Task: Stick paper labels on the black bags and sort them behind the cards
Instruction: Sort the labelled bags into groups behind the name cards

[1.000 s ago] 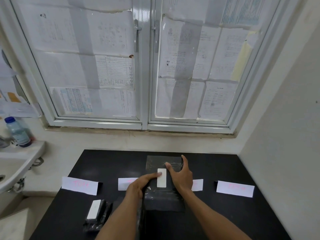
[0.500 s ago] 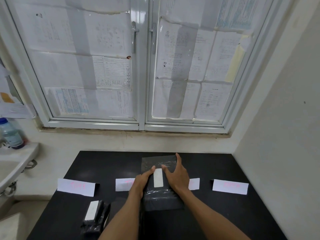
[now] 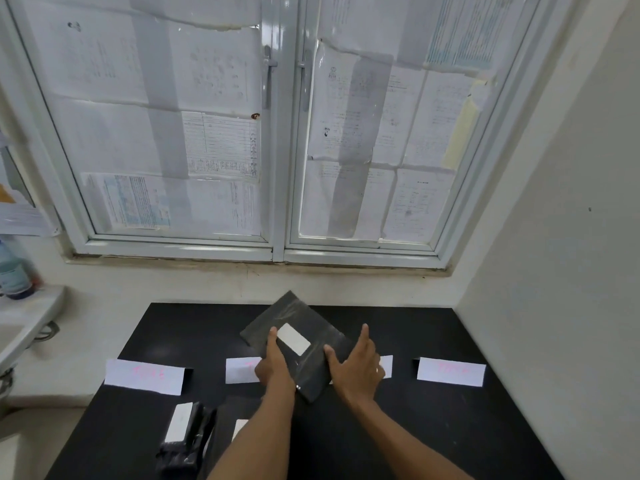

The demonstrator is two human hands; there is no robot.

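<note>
Near left corner: a pile of glossy black plastic bags [image 3: 194,441] lies just beside my left forearm; I judge a careless pull-back could sweep it off the black counter [image 3: 194,327].
Left hand [image 3: 273,365]: forefinger straight on the bag; the other fingers curl at its edge, and I cannot tell if they grip.
Right hand [image 3: 356,362]: open, fingers spread, thumb on the bag.
Flat black plastic bag [image 3: 298,313]: mid-counter, skewed, bearing a white paper label [image 3: 293,338].
Risk: slick film may slide and knock the folded white paper cards [image 3: 143,375] it overlaps.
Room: bare counter behind the cards; walls close the far and right edges.
</note>
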